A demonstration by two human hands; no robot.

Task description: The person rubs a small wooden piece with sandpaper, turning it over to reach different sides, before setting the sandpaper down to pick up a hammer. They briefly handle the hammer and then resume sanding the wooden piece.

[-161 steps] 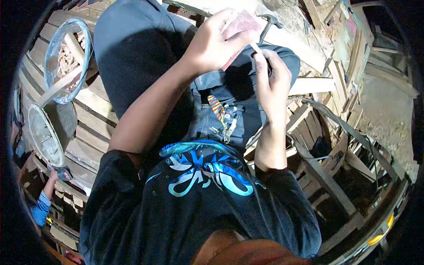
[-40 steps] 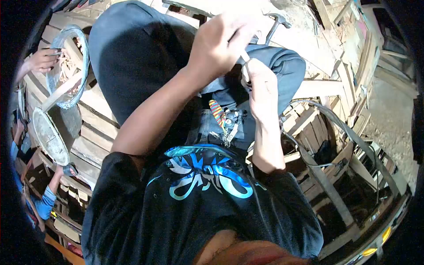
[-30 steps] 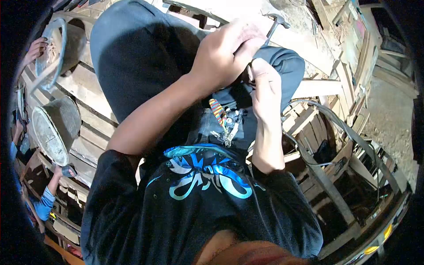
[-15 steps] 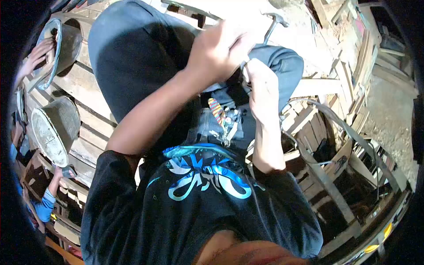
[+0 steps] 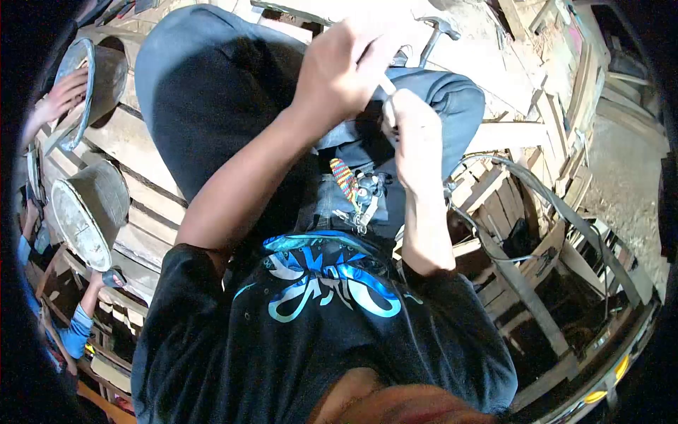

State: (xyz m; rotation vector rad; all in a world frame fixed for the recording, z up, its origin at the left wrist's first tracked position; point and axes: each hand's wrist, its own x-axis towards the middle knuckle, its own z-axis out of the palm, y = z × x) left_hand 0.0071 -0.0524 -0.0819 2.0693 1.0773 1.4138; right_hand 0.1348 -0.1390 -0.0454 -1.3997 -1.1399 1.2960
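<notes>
My left hand [image 5: 335, 71] is closed above my lap, with its fingertips washed out by glare. What it grips cannot be made out. Lower and to the right, my right hand [image 5: 418, 131] is closed with the thumb pressed on top. A thin pale strip [image 5: 387, 85] sticks up from the right fist towards the left hand. Just beyond my hands, a claw hammer [image 5: 432, 44] rests by my knee. A bunch of keys [image 5: 364, 205] with a striped woven tag [image 5: 344, 179] hangs at my waist.
Two buckets, one tilted [image 5: 90, 212] and one further up [image 5: 106, 78], are on wooden slats at left. Another person's hand [image 5: 67, 92] touches the upper one; a second hand [image 5: 95, 279] holds a dark object. A bent metal band [image 5: 551, 201] and wood scraps lie at right.
My left hand has moved a little left, away from the right hand, and the pale strip now shows between them. My right hand has barely shifted.
</notes>
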